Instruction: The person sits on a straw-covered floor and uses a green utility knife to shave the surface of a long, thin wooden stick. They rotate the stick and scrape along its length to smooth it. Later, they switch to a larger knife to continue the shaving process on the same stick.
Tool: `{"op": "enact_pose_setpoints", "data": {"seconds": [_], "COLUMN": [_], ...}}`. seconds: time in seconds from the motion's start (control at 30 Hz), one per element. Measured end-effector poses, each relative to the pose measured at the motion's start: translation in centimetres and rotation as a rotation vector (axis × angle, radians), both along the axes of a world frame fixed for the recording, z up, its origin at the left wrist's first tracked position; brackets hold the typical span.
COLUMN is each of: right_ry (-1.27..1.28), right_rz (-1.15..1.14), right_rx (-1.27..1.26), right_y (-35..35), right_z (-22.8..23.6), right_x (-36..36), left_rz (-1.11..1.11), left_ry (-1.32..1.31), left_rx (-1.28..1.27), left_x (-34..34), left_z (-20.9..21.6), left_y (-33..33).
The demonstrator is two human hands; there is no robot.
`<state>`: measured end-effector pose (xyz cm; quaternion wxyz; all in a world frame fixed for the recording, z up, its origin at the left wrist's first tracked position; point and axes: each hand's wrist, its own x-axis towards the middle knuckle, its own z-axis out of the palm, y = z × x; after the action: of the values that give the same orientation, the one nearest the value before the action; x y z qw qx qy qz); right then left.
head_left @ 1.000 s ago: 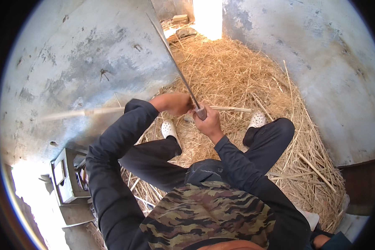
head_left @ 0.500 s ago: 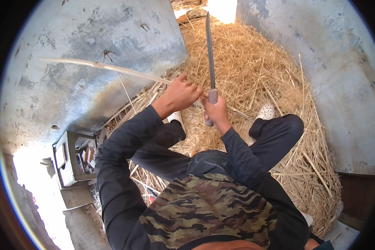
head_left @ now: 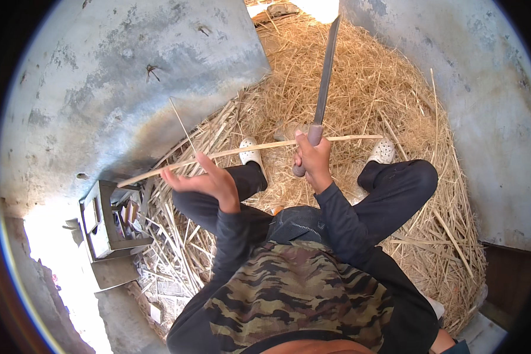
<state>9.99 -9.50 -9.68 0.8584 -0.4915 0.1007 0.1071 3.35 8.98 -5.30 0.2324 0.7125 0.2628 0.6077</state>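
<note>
My right hand (head_left: 314, 160) is closed around the grip of a long-bladed machete (head_left: 326, 74), its blade standing up and leaning slightly right. A long pale strip of split wood or bamboo (head_left: 268, 146) crosses in front of me, passing at the thumb of that hand; whether the fingers pinch it there is hidden. Its left end reaches down toward the wooden box, its right end over my right shoe. My left hand (head_left: 209, 184) is open with fingers spread, close below the strip's left part; contact is unclear.
Straw and shavings (head_left: 354, 82) cover the floor between two grey walls (head_left: 118, 71). A wooden box (head_left: 103, 227) with small items stands at left. White clogs (head_left: 250, 150) are on my feet. A thin stick (head_left: 181, 124) leans near the left wall.
My left hand has let go of the strip and dropped down left, opening. The strip has swung, its left end lower and its right end now extending past my right hand. The machete tilts more rightward.
</note>
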Motion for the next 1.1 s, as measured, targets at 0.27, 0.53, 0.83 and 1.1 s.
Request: {"op": "enact_pose_setpoints", "data": {"seconds": [0.27, 0.53, 0.83, 1.1], "right_ry": [0.112, 0.295, 0.383, 0.531], "right_rz": [0.118, 0.311, 0.358, 0.643], "right_rx": [0.118, 0.256, 0.267, 0.616], "right_y": [-0.6, -1.5, -0.9, -1.7], "right_z": [2.3, 2.0, -0.7, -2.9], "right_x": [-0.9, -2.9, -3.8, -4.7], "left_rz": [-0.852, -1.620, -1.549, -1.073], "left_ry": [-0.044, -0.498, -0.579, -0.567], "left_rx": [-0.874, -0.877, -0.623, -0.854], "left_x": [-8.0, -1.5, -5.1, -4.1], "left_z": [-7.5, 0.6, 2.9, 4.7], "left_y": [-3.0, -0.9, -5.5, -3.7]}}
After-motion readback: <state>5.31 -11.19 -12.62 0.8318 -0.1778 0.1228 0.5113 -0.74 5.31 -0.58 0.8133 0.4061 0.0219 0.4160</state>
